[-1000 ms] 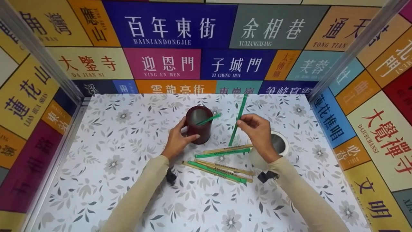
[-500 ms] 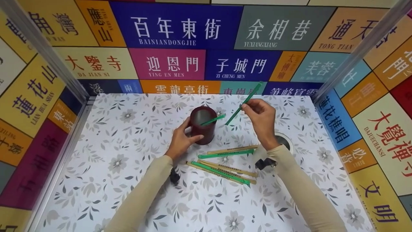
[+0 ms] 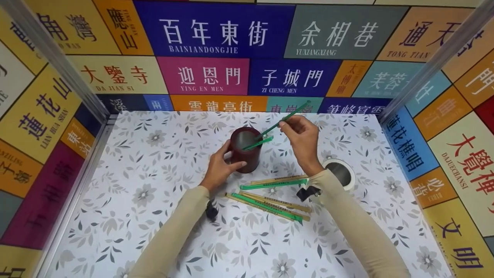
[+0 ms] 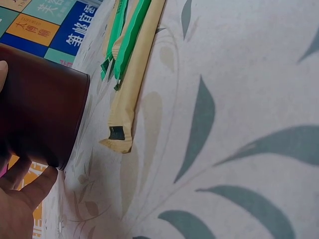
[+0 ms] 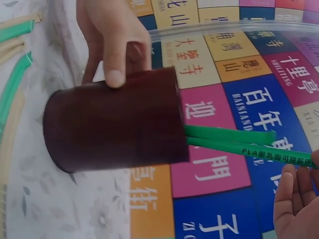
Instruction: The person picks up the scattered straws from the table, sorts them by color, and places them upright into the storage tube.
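Green straw [image 5: 224, 146], pinched by the right hand [image 3: 303, 139], slants into the mouth of the dark red cup [image 3: 247, 157], whose side the left hand [image 3: 219, 168] grips, seemingly to steady it.

Far: wall [image 3: 266, 94] of coloured sign panels, Chinese characters with Latin spelling below; blue panel [image 3: 216, 29] reading "BAINIANDONGJIE", grey panel [image 3: 343, 33] just right, pink panel [image 3: 203, 76] nearer. Similar left wall [image 3: 38, 127], right wall [image 3: 455, 166]. Grey left post [image 3: 71, 67], right post [image 3: 435, 58] at far corners. White worktop [image 3: 112, 185], grey leaf-and-flower print.
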Available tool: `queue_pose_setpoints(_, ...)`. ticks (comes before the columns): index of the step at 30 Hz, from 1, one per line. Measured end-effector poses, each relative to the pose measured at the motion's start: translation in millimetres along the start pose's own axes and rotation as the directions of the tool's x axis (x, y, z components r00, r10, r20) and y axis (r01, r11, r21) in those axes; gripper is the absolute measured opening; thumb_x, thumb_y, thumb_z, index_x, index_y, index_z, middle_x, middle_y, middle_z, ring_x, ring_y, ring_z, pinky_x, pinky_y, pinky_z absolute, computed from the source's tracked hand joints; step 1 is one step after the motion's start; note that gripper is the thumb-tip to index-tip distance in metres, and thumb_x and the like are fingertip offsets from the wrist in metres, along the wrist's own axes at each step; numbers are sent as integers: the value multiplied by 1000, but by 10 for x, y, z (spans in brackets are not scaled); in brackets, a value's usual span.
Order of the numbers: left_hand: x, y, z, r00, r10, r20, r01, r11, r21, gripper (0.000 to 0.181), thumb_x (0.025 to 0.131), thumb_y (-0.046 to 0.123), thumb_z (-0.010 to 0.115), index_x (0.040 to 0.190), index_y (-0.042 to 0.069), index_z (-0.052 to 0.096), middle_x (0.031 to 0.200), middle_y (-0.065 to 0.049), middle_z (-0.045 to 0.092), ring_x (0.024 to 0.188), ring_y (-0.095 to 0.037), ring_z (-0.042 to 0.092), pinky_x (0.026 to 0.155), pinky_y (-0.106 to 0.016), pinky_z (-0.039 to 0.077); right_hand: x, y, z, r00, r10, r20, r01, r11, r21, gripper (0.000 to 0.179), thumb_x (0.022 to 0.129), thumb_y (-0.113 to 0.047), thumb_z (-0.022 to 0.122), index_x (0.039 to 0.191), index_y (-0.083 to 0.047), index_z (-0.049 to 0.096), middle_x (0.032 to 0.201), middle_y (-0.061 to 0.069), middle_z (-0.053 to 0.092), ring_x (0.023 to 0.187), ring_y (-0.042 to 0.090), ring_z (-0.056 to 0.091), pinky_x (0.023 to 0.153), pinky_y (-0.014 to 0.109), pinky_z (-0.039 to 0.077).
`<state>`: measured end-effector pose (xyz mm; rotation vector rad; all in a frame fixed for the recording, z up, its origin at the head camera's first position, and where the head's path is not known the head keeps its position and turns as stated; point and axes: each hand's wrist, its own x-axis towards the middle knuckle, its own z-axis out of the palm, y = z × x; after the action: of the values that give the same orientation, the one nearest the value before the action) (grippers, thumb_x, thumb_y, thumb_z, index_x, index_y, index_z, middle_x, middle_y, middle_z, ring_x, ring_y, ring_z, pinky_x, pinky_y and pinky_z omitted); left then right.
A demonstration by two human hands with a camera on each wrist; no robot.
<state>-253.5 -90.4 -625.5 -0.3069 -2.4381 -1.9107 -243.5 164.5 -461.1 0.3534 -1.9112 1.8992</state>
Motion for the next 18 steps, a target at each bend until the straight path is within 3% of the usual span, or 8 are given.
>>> queue_pose_setpoints(5,4,-3,28,1000,5,3,-5,1000,1,97,88,31,97,170,21,46,155,-1,64,144,-18,59,120,-44,49,-42,131,46,993,104,61,-103,994,-27,12,99,4,77,105,14,75,93,18,76,78,16,69,77,27,58)
queue_pose_setpoints(10,-8,-1,39,1000,-2,2,2,1000,14,97,88,31,97,170,21,46,155,0,63,143,-17,58,120,-44,48,-78,209,39,962,241,125,-226,966,-123,14,101,-2,78,110,9,78,99,16,76,86,16,68,78,26,54)
queue_pose_setpoints(18,-8,9,2,1000,-18,-3,18,1000,-13,97,87,31,98,169,23,47,155,0,63,145,-19,57,119,-44,50,-128,382,21,936,282,208,-239,948,-210,16,103,-3,77,114,8,80,108,23,78,95,23,72,73,27,52)
